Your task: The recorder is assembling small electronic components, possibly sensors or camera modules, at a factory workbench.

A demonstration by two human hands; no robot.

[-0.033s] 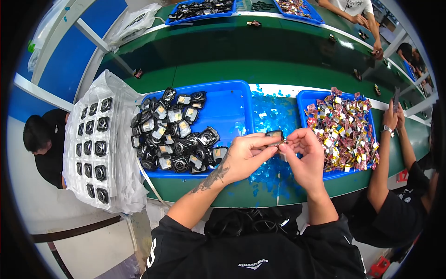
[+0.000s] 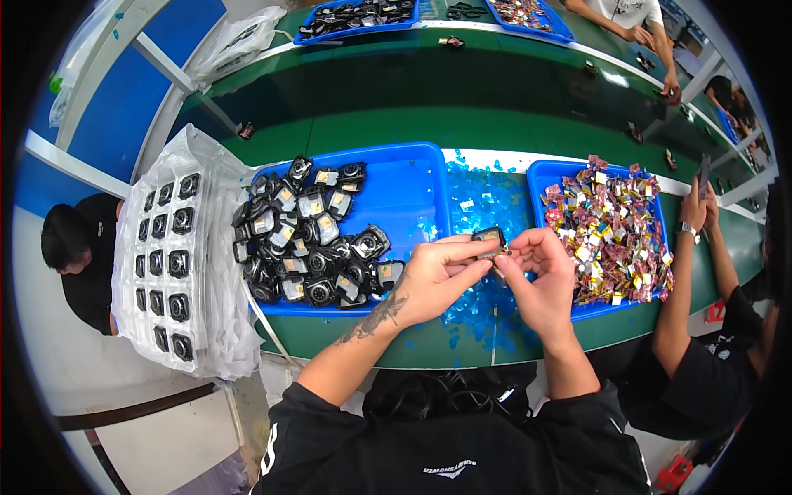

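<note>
Between my hands is a small black watch housing point(image 2: 488, 236), with a lighter panel on its upper face. My left hand point(image 2: 441, 276) grips it, fingers and thumb closed around its near side. From the other side my right hand point(image 2: 543, 276) meets it, thumb and forefinger pinched together at the housing's edge. Whatever small part lies between those right fingertips is too small and covered to make out. To the left, a blue tray point(image 2: 421, 186) carries a heap of similar black housings point(image 2: 320, 262). A second blue tray point(image 2: 535, 177), on the right, is heaped with small circuit pieces point(image 2: 606, 239).
Blue film scraps point(image 2: 474, 318) litter the green table point(image 2: 371, 351) under my hands. Stacked clear plastic trays point(image 2: 169, 272) with housings stand at far left. Beyond runs a dark green conveyor belt point(image 2: 396, 78) bearing scattered parts. A co-worker's forearms point(image 2: 676, 305) rise at right.
</note>
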